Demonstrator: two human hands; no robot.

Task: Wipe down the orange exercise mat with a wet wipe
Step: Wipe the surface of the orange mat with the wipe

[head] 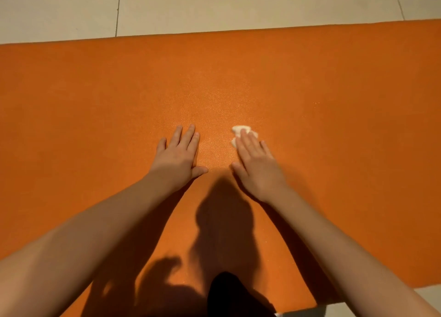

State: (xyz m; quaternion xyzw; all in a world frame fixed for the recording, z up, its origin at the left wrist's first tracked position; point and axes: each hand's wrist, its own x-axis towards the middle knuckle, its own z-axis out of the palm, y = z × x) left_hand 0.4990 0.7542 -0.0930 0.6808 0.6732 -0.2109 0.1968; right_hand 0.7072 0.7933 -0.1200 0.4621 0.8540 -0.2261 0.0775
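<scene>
Orange mat (310,89) looks finely grained and matt; wipe (238,131) soft, crumpled; floor tiles (238,3) smooth

Left hand (177,153) lies flat on the orange mat (334,101); right hand (256,160) presses the wet wipe (239,129).

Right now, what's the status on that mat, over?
Left hand flat on the mat. Right hand pressing the wipe down, fingers straight. Nothing seen in the way.
</scene>
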